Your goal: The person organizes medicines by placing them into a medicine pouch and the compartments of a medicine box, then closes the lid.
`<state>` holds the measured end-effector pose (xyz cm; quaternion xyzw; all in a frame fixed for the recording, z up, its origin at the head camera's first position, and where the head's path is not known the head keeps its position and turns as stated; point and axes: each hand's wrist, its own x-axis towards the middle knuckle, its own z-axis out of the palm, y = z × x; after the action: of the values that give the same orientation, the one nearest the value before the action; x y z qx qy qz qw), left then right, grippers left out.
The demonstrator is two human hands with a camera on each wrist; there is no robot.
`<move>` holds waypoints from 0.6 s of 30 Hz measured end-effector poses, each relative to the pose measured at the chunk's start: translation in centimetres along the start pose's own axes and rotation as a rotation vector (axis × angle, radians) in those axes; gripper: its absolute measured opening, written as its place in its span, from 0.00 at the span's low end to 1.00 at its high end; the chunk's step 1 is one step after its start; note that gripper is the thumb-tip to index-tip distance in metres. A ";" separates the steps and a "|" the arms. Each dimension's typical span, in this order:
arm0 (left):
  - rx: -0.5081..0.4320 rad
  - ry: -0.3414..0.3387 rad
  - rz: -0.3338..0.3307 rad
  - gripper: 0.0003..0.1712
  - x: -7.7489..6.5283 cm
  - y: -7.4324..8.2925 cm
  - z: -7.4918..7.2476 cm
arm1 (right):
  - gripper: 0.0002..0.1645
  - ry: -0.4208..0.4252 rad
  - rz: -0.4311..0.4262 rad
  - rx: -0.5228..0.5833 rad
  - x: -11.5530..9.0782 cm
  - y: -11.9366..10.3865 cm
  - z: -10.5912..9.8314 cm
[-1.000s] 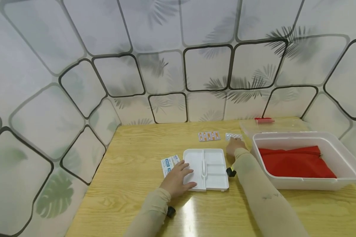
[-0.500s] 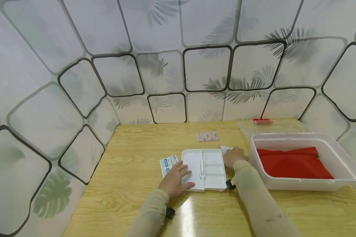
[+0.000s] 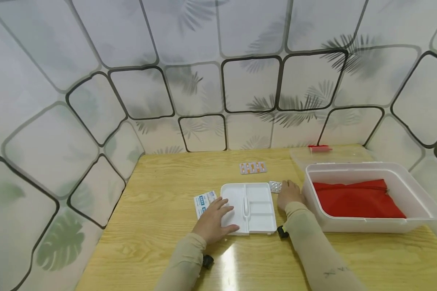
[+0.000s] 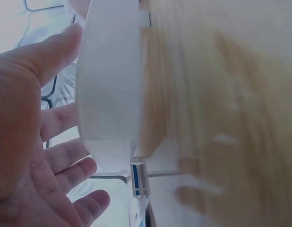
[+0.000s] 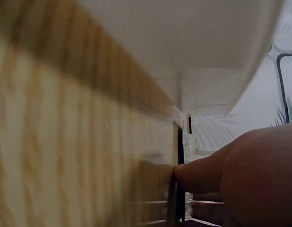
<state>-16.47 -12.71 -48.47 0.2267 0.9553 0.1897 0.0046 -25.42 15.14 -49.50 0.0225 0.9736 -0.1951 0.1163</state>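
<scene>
A white divided tray (image 3: 261, 207) with a handle strip lies mid-table. My left hand (image 3: 212, 222) rests at its left side, fingers spread; in the left wrist view the thumb and fingers (image 4: 65, 161) lie along the tray's wall (image 4: 108, 85). Partly under that hand, a white and blue medicine packet (image 3: 204, 201) sticks out. Right of the tray, my right hand (image 3: 290, 195) holds a silver blister pack (image 3: 275, 186) of round white pills, covering its right part. The right wrist view has the thumb (image 5: 198, 175) against the pack's edge, other fingers partly hidden.
A blister pack of orange capsules (image 3: 253, 167) lies beyond the tray. To the right stands a clear plastic box (image 3: 371, 224) holding a red zip pouch (image 3: 357, 200). Its clear lid (image 3: 342, 155) with a red handle lies behind. A patterned wall (image 3: 251, 129) borders the table.
My right hand has drawn the silver blister pack nearer, from behind to beside the tray's right edge. The left hand has stayed at the tray. The head view has shifted slightly.
</scene>
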 end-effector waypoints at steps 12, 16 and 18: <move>-0.008 -0.028 -0.023 0.42 -0.5 -0.2 0.1 | 0.28 0.123 0.050 0.015 0.0 -0.2 0.2; -0.023 -0.015 -0.014 0.40 -0.6 -0.2 0.1 | 0.25 0.176 0.059 0.126 -0.2 -0.1 0.2; -0.027 -0.006 -0.009 0.39 -0.6 -0.2 0.2 | 0.21 0.207 0.057 0.224 -0.4 0.0 0.3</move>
<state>-15.96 -13.07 -48.76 0.2228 0.9537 0.2019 0.0115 -24.99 14.99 -49.69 0.0828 0.9516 -0.2956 0.0177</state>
